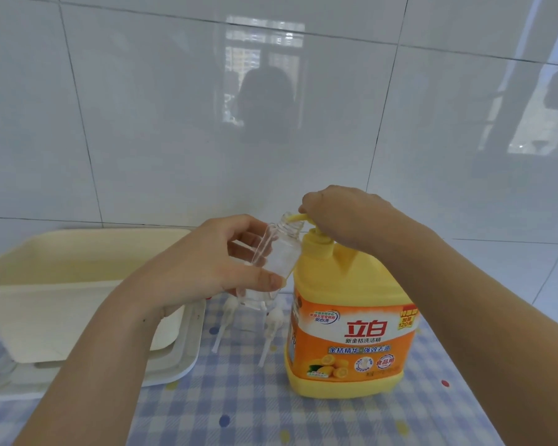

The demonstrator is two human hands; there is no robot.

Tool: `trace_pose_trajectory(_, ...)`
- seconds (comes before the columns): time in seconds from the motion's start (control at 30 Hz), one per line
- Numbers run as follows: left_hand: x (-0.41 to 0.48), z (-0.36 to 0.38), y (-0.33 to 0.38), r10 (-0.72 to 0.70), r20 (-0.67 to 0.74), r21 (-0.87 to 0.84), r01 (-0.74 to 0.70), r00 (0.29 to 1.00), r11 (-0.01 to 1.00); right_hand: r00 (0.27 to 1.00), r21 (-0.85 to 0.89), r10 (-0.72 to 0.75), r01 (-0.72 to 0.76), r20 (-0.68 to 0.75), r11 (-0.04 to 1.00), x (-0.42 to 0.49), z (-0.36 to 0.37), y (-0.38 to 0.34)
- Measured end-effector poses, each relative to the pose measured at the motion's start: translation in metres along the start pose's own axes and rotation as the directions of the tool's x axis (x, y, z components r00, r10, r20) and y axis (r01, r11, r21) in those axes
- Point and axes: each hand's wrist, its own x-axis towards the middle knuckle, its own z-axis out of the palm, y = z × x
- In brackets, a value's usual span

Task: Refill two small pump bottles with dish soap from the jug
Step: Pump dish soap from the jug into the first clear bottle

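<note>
A yellow dish soap jug [348, 336] with an orange label stands upright on the checked tablecloth. My right hand [342, 214] rests on top of its yellow pump head [295, 217], fingers curled over it. My left hand [207, 268] grips a small clear bottle [281, 249], uncapped and tilted, its open neck right under the pump spout. Two white pump tops [273, 326] with dip tubes lie on the cloth below the bottle, left of the jug. A second small bottle is not clearly visible.
A cream plastic basin [62, 262] sits at the left on a white tray [181, 365]. Glossy white wall tiles [174, 123] rise right behind the table. The blue checked tablecloth [239, 407] covers the surface in front.
</note>
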Motion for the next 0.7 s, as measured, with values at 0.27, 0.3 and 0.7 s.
trace_pose_trajectory(0.27,-0.001,0.001,-0.001,-0.014,0.007,0.061,0.014,1.000,0.998,0.999,-0.133,0.016,-0.022,-0.045,0.991,-0.021,-0.003,-0.009)
trace_pose_trajectory(0.3,-0.001,0.001,-0.001,-0.013,0.004,0.067,0.013,1.000,0.998,0.998,-0.139,0.017,-0.025,-0.055,0.990,-0.023,-0.003,-0.009)
trace_pose_trajectory(0.7,0.005,0.011,-0.003,-0.029,-0.018,0.041,0.029,0.999,0.999,0.976,-0.123,0.010,-0.037,-0.215,0.992,-0.030,0.006,-0.013)
